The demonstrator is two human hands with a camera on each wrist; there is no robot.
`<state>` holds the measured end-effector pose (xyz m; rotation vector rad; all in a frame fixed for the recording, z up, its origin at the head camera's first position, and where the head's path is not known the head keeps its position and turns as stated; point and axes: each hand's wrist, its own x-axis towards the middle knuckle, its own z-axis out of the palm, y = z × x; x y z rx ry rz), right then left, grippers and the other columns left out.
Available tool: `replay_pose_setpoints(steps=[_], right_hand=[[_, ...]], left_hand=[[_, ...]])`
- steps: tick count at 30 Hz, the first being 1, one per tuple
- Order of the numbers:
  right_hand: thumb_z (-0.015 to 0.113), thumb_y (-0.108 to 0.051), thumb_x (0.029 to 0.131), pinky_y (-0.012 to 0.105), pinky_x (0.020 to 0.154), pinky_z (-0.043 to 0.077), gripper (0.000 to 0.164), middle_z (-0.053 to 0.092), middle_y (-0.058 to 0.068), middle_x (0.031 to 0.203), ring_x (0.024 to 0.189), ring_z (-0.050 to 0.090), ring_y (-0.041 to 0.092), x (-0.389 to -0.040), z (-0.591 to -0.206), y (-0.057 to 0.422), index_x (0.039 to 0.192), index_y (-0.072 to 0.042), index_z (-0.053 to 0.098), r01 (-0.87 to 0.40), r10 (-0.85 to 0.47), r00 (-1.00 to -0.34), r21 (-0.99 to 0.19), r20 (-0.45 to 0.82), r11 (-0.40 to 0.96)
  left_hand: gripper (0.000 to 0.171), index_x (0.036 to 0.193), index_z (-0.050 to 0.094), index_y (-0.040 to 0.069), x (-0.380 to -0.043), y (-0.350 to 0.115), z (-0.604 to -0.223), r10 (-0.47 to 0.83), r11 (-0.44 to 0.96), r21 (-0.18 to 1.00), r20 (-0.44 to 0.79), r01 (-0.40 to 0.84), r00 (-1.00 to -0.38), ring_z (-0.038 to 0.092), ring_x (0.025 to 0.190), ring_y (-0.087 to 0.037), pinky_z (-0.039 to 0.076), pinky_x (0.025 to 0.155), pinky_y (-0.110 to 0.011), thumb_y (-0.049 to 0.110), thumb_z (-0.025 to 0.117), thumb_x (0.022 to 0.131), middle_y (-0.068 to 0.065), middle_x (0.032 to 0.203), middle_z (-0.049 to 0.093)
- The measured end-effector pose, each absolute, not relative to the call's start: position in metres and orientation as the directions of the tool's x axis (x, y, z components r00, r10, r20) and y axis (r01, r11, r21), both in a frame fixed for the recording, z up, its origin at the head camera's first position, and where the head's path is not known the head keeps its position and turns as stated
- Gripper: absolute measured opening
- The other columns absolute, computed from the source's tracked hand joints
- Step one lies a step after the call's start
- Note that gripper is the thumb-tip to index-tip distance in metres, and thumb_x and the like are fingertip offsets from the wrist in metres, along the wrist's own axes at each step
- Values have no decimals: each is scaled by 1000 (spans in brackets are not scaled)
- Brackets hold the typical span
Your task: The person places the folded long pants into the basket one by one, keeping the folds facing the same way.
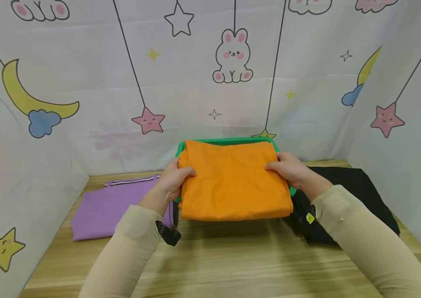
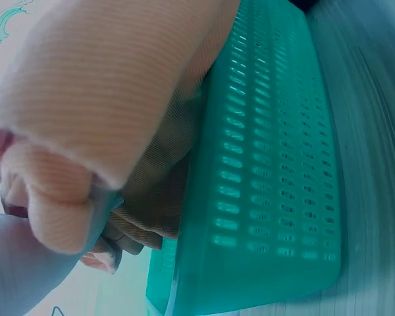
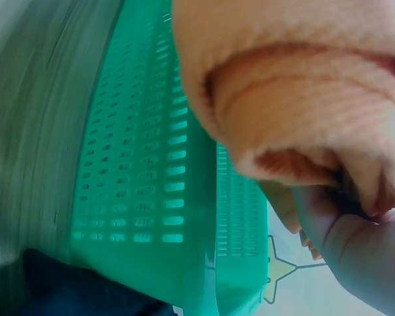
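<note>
A folded piece of orange cloth point(image 1: 233, 182) is held up over a green plastic basket point(image 1: 229, 141), hiding most of it in the head view. My left hand point(image 1: 173, 178) grips the cloth's left edge, thumb on top and the other fingers underneath. On the opposite edge, my right hand point(image 1: 291, 169) pinches it the same way. Both wrist views show the cloth's thick folded layers point(image 2: 59, 197) hanging over the rim of the slotted basket point(image 3: 145, 263). In the right wrist view the thumb point(image 3: 342, 243) presses against the fold. What the basket contains is hidden.
To the left on the wooden table point(image 1: 233, 265) lies a folded purple cloth point(image 1: 110, 213) with a striped band. A black cloth point(image 1: 359, 194) lies at the right, partly behind my right forearm. A white printed curtain point(image 1: 195, 74) stands behind and at both sides.
</note>
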<state>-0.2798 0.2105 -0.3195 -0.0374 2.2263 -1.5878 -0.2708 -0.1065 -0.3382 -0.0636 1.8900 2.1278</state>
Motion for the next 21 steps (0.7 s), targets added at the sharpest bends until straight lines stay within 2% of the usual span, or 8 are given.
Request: replay_pose_setpoints(steps=[4,12,21], right_hand=[[50,-16,97,36,86,54,54,47,21,131,92,64,15,-281,-317,209,143,3,27,205,-234,-924,-906,-304,370],[49,-15,97,36,85,55,53,47,22,130,92,64,15,-280,-314,208,142,4,29,192,-234,-927,-906,-294,378],[50,-15,97,35,85,55,51,48,21,129,91,64,16,-284,-314,209,140,4,31,189,-205,-934,-893,-292,408]], left_hand=[[63,140,29,10,-272,-105,-337,180,-78,965,-233,-250,-956,53,101,-22,49,91,-35,-2,54,83,-9,119,47],[63,139,31,9,-274,-103,-337,161,-68,968,-226,-240,-961,54,98,-21,50,86,-33,-3,54,81,-8,117,48],[65,139,31,9,-278,-101,-337,130,-49,970,-229,-237,-965,53,99,-22,50,90,-36,-4,54,80,-9,119,48]])
